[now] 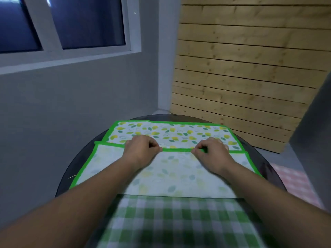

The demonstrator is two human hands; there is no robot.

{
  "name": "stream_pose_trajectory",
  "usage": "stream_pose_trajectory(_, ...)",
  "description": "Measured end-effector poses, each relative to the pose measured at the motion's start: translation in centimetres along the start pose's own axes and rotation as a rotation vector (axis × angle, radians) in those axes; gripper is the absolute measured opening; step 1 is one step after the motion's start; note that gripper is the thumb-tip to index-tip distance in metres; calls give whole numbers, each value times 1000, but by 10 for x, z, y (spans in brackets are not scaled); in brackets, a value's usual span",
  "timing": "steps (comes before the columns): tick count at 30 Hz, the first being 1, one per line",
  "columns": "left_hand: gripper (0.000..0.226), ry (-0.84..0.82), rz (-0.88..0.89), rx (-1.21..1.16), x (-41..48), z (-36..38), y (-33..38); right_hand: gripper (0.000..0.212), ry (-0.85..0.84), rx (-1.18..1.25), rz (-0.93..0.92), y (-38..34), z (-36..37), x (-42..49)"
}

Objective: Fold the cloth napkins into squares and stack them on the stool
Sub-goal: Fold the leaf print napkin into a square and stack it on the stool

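Napkin (172, 169) with leaf print and green border pinched at its folded-over edge by both hands. Left hand (141, 149) fingers (154, 146) curled tight on the green hem; right hand (211, 151) fingers (199, 149) clamped on the same hem just beside, short strip of border showing between the two. Near half of napkin flipped up, paler underside facing up, its edge lying across the middle; far half flat, print side up. Spread over round dark table (268, 163), corners reaching close to the rim. Green checked cloth (168, 224) at near edge, touching the napkin's fold, blurred. Pink checked cloth (295, 183) lower right, off the table. Grey wall (62, 104) with window (62, 24) left, wood plank wall (250, 59) right. Stool not identifiable.
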State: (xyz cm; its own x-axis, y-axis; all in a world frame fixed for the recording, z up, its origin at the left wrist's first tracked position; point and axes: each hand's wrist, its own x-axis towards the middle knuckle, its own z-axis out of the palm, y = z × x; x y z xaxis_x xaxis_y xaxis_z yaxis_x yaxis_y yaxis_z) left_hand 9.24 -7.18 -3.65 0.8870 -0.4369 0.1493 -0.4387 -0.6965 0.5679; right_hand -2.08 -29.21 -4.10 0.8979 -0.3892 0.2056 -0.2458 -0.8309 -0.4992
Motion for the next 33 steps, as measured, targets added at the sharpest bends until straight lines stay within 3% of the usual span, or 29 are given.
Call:
stream_pose_trajectory(8,15,161,87,81,-6,15,-7,8,42,-27,-27,10,13,3)
stream_pose_trajectory(19,18,43,73,127,-3,5,0,8,-6,-10,12,5,7,4)
stream_pose_trajectory(23,34,28,137,182,-24,-1,9,6,-32,33,12,-2,0,1)
stream_pose_trajectory(28,41,-61,277,208,-66,-5,19,21,68,78,-101,-32,-9,-32)
stream_pose_trajectory(31,37,-173,289,304,-83,-1,17,32,-59,-27,-236,-52,0,-70)
stream_pose_trajectory(33,49,-260,240,324,-93,1,14,43,-194,-117,-254,-56,7,-89)
